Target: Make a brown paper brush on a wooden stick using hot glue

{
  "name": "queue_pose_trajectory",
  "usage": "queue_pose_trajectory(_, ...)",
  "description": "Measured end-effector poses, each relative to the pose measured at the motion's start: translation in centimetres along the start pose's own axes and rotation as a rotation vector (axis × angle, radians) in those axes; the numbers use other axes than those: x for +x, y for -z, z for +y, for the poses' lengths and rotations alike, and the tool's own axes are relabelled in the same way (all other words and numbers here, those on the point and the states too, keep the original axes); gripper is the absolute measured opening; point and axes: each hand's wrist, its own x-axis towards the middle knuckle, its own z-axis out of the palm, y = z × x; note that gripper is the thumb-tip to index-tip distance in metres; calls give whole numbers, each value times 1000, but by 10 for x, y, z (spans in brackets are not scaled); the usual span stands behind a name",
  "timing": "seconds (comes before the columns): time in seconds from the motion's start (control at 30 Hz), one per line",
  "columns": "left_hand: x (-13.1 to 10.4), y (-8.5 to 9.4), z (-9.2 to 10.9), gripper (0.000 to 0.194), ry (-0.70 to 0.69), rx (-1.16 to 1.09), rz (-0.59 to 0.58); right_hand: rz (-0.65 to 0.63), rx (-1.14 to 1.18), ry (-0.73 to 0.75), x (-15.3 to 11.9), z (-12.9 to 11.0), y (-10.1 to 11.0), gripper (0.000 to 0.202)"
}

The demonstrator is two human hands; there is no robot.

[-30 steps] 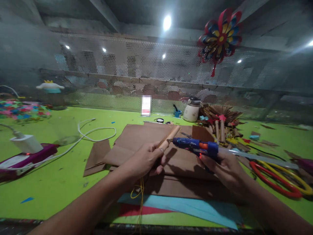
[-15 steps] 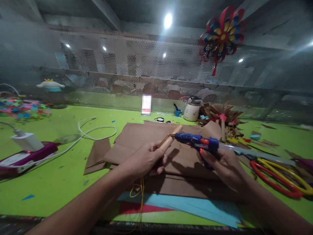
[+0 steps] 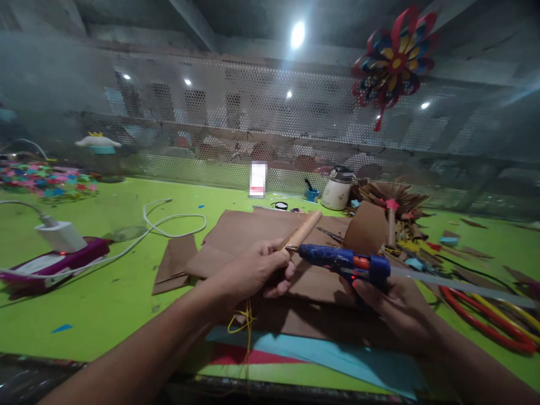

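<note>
A pale brown rolled tube (image 3: 307, 228) slants up and to the right from the fingers of my left hand (image 3: 264, 269), which are closed round its lower end. My right hand (image 3: 390, 301) grips a blue glue gun (image 3: 329, 256) with an orange part and a small red light. The gun's nozzle touches or nearly touches the tube just above my left fingers. A clear glue stick trails from the back of the gun. Yellow string (image 3: 248, 320) hangs below my left hand. Brown paper sheets (image 3: 236, 230) lie beneath both hands.
A purple power strip (image 3: 90, 253) with a white charger and cable lies left. Red-handled scissors (image 3: 485, 326) are at the right. Behind stand a white jar (image 3: 336, 191) and a brown paper bundle (image 3: 390, 202). Blue paper (image 3: 337, 357) lies near the front edge.
The glue gun's nozzle has moved down the tube towards my left fingers, and more of the tube's upper part shows. The whole view has shifted slightly, with objects appearing farther right.
</note>
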Motion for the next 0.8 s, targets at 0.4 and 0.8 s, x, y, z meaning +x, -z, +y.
queue_pose_trajectory(0.4,-1,-1,-1,10,-36,8,-86,-7,-102,0,-1,4,5,34)
queue_pose_trajectory(0.8,-1,-2,0,14,-5,114,-53,-66,-28,-22,0,-2,6,36)
